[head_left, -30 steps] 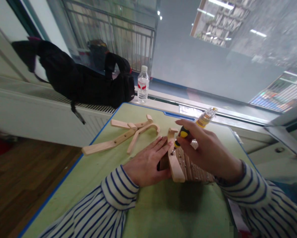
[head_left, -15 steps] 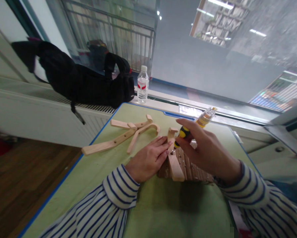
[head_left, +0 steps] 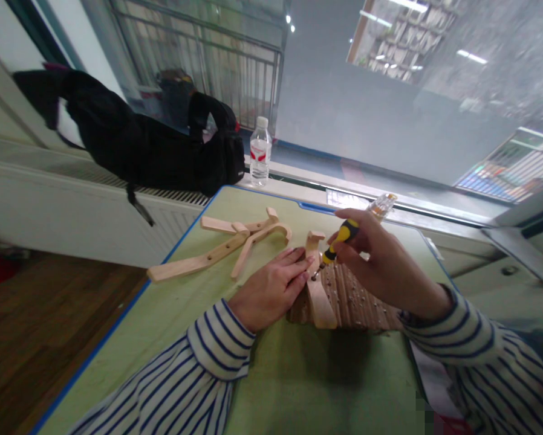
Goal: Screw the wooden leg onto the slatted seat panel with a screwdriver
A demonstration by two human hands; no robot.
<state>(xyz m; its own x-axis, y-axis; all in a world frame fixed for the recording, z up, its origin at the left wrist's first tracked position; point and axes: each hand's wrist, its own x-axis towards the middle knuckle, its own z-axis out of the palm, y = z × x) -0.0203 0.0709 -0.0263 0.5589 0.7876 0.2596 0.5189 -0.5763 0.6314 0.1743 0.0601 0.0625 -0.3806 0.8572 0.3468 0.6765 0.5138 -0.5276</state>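
Observation:
My right hand point(head_left: 383, 263) is closed around a yellow-and-black screwdriver point(head_left: 346, 231) with a clear handle end. Its tip meets a dark hole or screw in a pale wooden hook point(head_left: 322, 307). This hook lies over the left part of a brown ridged block point(head_left: 362, 299) dotted with small metal points, possibly screws. From the left side, my left hand point(head_left: 276, 285) holds the hook and block, its fingertips on the hook's middle. Other wooden hooks point(head_left: 221, 254), curved at one end and with holes, lie crossed on the table to the left.
The green table point(head_left: 181, 338) has a blue edge. Behind it, a water bottle point(head_left: 260, 154) and a black bag point(head_left: 162, 151) rest on the sill by the window. A white radiator point(head_left: 162, 232) stands at the left, above a wooden floor.
My right hand has shifted its grip and turned slightly on the screwdriver, showing more of the black-and-yellow part. The tip stays at the hook; my left hand keeps its place.

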